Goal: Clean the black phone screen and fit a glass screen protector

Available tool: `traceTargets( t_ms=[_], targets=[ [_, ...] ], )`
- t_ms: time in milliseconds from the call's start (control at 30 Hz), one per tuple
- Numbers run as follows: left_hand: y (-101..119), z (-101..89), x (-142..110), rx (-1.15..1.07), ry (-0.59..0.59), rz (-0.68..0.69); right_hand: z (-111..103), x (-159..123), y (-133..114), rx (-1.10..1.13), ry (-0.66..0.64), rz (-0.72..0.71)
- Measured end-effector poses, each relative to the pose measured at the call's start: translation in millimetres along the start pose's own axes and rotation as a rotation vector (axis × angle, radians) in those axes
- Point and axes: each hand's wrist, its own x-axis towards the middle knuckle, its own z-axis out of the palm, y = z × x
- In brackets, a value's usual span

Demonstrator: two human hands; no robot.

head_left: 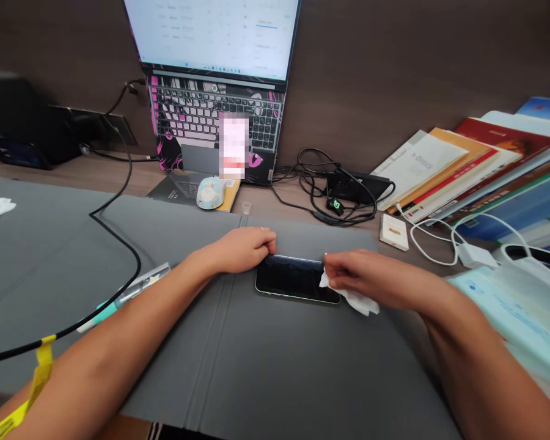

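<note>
A smartphone [293, 278] with a dark screen lies face up on the grey desk mat [330, 366]. My left hand [250, 249] has its fingers curled together and grips the phone by its far left corner. At the phone's right end, my right hand [351, 269] is closed on a crumpled white tissue [360, 301]. Part of the tissue hangs below the fingers, over the phone's right edge and the mat.
Behind the hands stands an open laptop [215, 122], with a mouse [210, 193] in front of it. Tangled black cables [334, 201], leaning books [476, 165] and a blue-white pack [495, 299] lie to the right. A black cable [135, 244] crosses the left side.
</note>
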Motion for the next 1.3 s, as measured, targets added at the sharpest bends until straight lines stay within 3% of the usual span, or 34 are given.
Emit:
traceTargets(
  t_ms=[267,700,967,1300],
  targets=[
    [0,-0.6,0,0.013,-0.008,0.019,9,4,-7,-0.041,0.036,-0.043],
    [4,-2.3,0,0.03,-0.02,0.004,24,21,-17,0.001,0.126,-0.262],
    [5,-4.1,2,0.008,0.0,-0.023,37,31,-26,-0.092,0.316,-0.466],
    [6,-7.6,2,-0.089,0.07,-0.082,43,45,-28,-0.246,0.415,-0.487]
  ],
)
